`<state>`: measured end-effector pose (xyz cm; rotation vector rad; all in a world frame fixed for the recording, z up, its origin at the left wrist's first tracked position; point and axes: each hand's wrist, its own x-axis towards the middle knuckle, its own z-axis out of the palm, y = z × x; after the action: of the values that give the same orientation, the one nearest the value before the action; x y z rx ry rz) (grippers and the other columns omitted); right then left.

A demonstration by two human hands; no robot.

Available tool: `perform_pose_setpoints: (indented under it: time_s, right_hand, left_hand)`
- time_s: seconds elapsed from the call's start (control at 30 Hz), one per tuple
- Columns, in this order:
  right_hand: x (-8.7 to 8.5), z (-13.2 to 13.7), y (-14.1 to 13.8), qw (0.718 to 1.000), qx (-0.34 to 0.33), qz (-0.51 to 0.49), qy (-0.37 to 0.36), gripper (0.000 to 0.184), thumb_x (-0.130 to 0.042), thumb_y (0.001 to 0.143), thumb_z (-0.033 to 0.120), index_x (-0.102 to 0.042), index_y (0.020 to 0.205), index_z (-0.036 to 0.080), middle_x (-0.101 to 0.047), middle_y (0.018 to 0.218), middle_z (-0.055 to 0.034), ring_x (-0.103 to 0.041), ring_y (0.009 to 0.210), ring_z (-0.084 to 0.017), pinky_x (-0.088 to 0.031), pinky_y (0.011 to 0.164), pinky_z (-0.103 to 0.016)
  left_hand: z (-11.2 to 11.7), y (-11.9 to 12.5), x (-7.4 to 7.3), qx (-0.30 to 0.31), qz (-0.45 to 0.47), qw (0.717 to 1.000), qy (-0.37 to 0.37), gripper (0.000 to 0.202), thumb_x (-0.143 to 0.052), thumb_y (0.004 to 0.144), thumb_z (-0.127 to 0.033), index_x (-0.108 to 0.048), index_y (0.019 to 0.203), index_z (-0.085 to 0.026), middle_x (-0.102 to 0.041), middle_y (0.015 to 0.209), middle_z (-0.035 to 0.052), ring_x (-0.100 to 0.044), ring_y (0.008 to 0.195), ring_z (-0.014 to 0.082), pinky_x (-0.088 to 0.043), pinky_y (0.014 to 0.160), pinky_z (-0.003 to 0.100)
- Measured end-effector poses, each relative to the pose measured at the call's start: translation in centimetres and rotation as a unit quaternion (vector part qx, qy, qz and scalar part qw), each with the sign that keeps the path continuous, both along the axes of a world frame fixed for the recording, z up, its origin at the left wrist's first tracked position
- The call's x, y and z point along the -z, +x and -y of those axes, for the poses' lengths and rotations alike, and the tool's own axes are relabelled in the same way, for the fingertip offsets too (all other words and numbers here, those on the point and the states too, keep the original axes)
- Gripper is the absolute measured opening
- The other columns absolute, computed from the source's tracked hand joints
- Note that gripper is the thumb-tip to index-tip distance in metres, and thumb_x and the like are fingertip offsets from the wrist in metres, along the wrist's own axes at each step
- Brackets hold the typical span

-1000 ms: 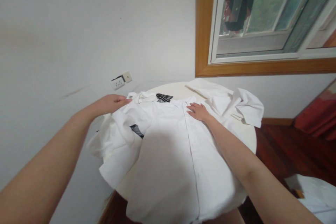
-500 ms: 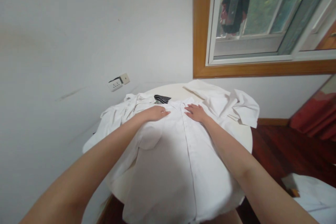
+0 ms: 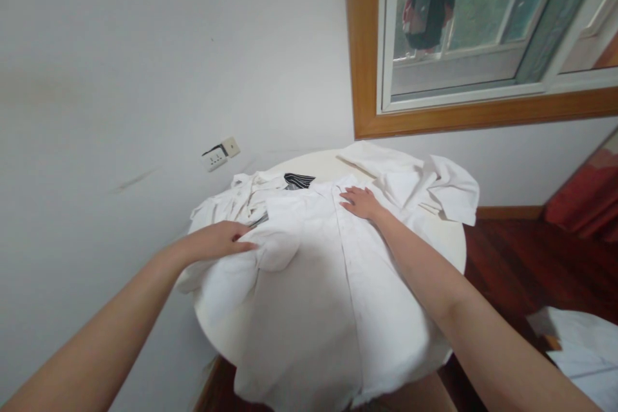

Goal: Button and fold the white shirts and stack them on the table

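A white button-front shirt point(image 3: 309, 309) lies spread over a round cream table point(image 3: 212, 328), its lower end hanging over the near edge. My left hand point(image 3: 224, 239) is at the shirt's left side, thumb and fingers closed on the cloth near the sleeve. My right hand point(image 3: 360, 201) lies flat near the top of the button strip, fingers spread. Beyond the left hand is a crumpled white garment point(image 3: 232, 196). A black striped cloth point(image 3: 298, 181) shows at the shirt's top edge. The right sleeve point(image 3: 447, 190) is bunched at the table's far right.
A white wall with a socket point(image 3: 215, 158) rises behind the table. At the upper right is a wood-framed window point(image 3: 364, 45) with a dark garment hanging beyond it. White cloth point(image 3: 579, 341) lies at the lower right, and a red curtain point(image 3: 589, 187) hangs at the right.
My left hand has moved left and nearer, from flat near the collar to the shirt's left side, and has gripped cloth there. Cloth at the left edge has drawn inward. The right hand stays put.
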<state>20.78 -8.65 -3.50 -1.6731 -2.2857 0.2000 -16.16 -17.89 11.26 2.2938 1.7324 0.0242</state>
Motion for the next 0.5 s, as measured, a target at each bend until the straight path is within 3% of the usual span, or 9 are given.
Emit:
perform_pose_setpoints:
  time_s: [0.07,0.13,0.23,0.4,0.5]
  right_hand:
    - [0.0,0.0,0.0,1.000,0.000,0.000,-0.002,0.052,-0.034,0.095,0.053,-0.047,0.139,0.030,-0.035,0.153,-0.0040,-0.027,0.142,-0.025,-0.015,0.114,-0.056]
    - [0.1,0.0,0.0,1.000,0.001,-0.001,-0.002,0.052,-0.034,0.095,0.053,-0.047,0.139,0.030,-0.036,0.153,-0.0038,-0.027,0.142,-0.024,-0.015,0.114,-0.055]
    - [0.1,-0.1,0.0,1.000,0.003,0.000,0.000,0.051,-0.034,0.095,0.053,-0.047,0.139,0.030,-0.036,0.153,-0.0036,-0.027,0.142,-0.024,-0.015,0.114,-0.055]
    - [0.2,-0.1,0.0,1.000,0.000,0.011,0.006,0.052,-0.032,0.096,0.054,-0.046,0.140,0.030,-0.036,0.153,-0.0037,-0.028,0.141,-0.024,-0.016,0.114,-0.055]
    - [0.4,-0.3,0.1,1.000,-0.001,0.014,0.010,0.052,-0.033,0.096,0.054,-0.046,0.140,0.031,-0.035,0.153,-0.0033,-0.028,0.141,-0.024,-0.017,0.114,-0.055]
  left_hand:
    - [0.0,-0.6,0.2,0.025,-0.040,0.998,-0.052,0.046,-0.056,0.066,-0.067,-0.066,0.065,-0.021,-0.070,0.076,0.0080,-0.061,0.072,0.0249,-0.048,0.070,0.034]
    - [-0.1,-0.7,-0.1,0.028,-0.045,0.997,-0.059,0.050,-0.051,0.071,-0.067,-0.067,0.070,-0.020,-0.072,0.084,0.0089,-0.062,0.078,0.0257,-0.048,0.074,0.034]
    - [-0.1,0.2,-1.3,0.049,-0.032,0.996,-0.073,0.055,-0.046,0.076,-0.069,-0.067,0.076,-0.019,-0.072,0.086,0.0063,-0.062,0.081,0.0247,-0.048,0.076,0.033]
    - [0.2,4.9,-3.5,0.049,0.069,0.980,-0.181,0.049,-0.059,0.070,-0.068,-0.064,0.062,-0.020,-0.067,0.070,0.0021,-0.060,0.070,0.0202,-0.047,0.064,0.027]
    - [0.0,9.2,-2.5,0.061,0.157,0.954,-0.247,0.046,-0.062,0.069,-0.067,-0.066,0.068,-0.021,-0.070,0.075,0.0024,-0.061,0.070,0.0190,-0.048,0.063,0.028]
